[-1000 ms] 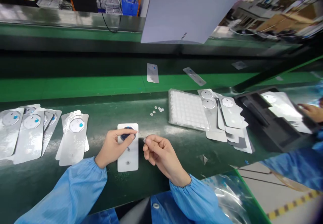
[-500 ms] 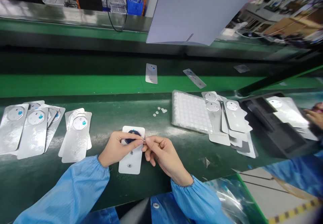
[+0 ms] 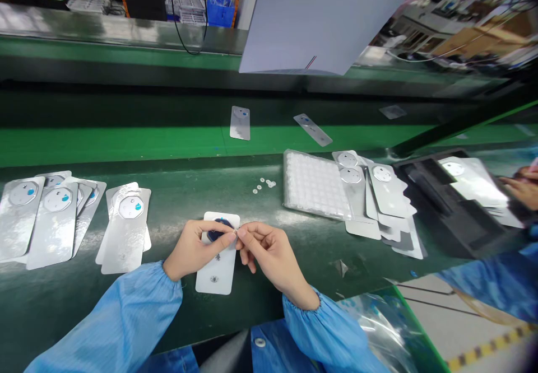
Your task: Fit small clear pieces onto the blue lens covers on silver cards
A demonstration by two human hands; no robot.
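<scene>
A pale flat panel (image 3: 213, 279) with rounded corners and a dark round patch near its top lies on the green bench, under my hands. Over its upper part, my left hand (image 3: 202, 246) is closed, thumb and forefinger pinched together. My right hand (image 3: 265, 250) meets it fingertip to fingertip at the panel's right edge, also pinching. Whatever sits between the fingertips is too small to make out. Beyond my hands lie several small white rings (image 3: 269, 183). To their right is a clear tray (image 3: 316, 185) filled with white round pieces.
Stacked panels with round windows lie at the left (image 3: 52, 224) and nearer (image 3: 126, 238). More panels (image 3: 389, 194) are piled right of the tray, beside a black box (image 3: 454, 216). A co-worker's hand (image 3: 523, 185) is at the far right. Two panels rest on the green belt (image 3: 176, 142).
The whole view has shifted slightly. My hands stay pinched together over the same panel, with their fingertips a little closer in. The panels and rings around them keep their places.
</scene>
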